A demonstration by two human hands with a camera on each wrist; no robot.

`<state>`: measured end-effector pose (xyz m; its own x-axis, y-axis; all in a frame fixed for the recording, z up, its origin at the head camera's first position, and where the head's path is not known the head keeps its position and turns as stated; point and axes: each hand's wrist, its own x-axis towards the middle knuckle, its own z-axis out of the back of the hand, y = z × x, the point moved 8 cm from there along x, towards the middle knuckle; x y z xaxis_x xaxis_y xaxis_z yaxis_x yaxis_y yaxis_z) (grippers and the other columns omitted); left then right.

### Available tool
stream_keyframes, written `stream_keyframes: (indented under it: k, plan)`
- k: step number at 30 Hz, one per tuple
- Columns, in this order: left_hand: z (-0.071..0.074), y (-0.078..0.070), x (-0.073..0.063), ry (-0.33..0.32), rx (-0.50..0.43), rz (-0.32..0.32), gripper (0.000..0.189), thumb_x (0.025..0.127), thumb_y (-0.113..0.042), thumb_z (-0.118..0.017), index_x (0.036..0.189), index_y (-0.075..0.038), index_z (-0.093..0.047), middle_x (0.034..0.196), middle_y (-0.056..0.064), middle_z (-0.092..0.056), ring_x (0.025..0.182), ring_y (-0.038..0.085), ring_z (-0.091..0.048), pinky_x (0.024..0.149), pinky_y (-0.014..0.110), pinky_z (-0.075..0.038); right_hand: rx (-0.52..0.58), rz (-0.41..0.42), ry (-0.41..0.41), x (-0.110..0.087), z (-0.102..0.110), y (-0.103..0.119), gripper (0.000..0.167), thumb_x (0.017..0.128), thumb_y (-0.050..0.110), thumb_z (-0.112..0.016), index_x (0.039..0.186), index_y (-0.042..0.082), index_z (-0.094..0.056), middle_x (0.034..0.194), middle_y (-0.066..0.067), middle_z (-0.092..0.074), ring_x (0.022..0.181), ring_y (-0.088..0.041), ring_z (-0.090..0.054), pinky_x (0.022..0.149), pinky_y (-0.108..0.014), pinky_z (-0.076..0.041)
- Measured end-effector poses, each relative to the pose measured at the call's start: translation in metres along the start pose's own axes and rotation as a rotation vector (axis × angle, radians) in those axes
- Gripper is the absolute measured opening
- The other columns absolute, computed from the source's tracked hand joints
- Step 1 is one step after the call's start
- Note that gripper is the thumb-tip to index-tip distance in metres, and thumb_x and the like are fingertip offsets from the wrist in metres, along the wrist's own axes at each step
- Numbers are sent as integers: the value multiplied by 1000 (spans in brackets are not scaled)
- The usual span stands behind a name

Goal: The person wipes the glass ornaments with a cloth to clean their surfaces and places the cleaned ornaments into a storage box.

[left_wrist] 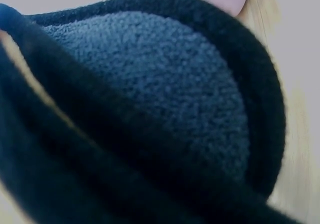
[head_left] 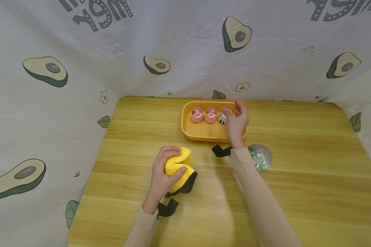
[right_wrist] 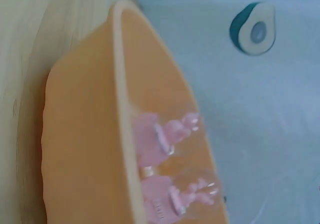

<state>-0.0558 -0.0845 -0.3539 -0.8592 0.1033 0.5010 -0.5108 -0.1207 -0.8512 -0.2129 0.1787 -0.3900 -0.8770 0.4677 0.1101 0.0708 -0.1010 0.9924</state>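
My left hand (head_left: 161,171) grips a soft yellow plush piece with black trim (head_left: 178,164), folded between the thumb and fingers over the table. In the left wrist view its black-edged flap (left_wrist: 165,83) shows a grey-blue, towel-like face and fills most of the frame. Inside the orange tray (head_left: 205,134), my right hand (head_left: 238,123) pinches the clear dome of a small white-and-black snow globe (head_left: 222,119) from above. Its fingers partly hide the globe. Beside it in a row stand two pink snow globes, one in the middle (head_left: 211,118) and one at the left (head_left: 197,118).
A round see-through container (head_left: 261,157) with green iridescent bits lies right of the tray, partly behind my right forearm. Black wrist mounts stick out beside both wrists. A cloth printed with avocados (head_left: 156,64) hangs behind and left of the wooden table (head_left: 296,178).
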Motion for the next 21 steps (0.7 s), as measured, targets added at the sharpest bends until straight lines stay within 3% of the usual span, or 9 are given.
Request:
stream_keyframes:
  k: [6, 14, 21]
  plan:
    - [-2, -2, 1, 4, 5, -2, 39, 70, 9, -74, 104, 3, -57, 111, 23, -53, 105, 32, -53, 94, 33, -43, 99, 76, 39, -14, 11, 25, 51, 85, 13, -73, 130, -1, -53, 130, -9, -53, 118, -20, -47, 102, -30, -36]
    - [-1, -1, 1, 7, 5, -9, 35, 85, -26, -73, 108, -6, -59, 115, 13, -55, 107, 29, -53, 94, 35, -44, 240, 141, 45, -31, 29, 45, 45, 85, 4, -70, 127, -2, -53, 124, -9, -55, 115, -22, -48, 102, -35, -35]
    - [-1, 2, 1, 11, 15, -5, 35, 85, -30, -72, 108, -7, -59, 115, 12, -54, 107, 28, -54, 93, 36, -45, 315, 133, 47, -47, 45, 57, 48, 84, 5, -72, 128, -2, -53, 125, -10, -54, 117, -24, -47, 103, -36, -35]
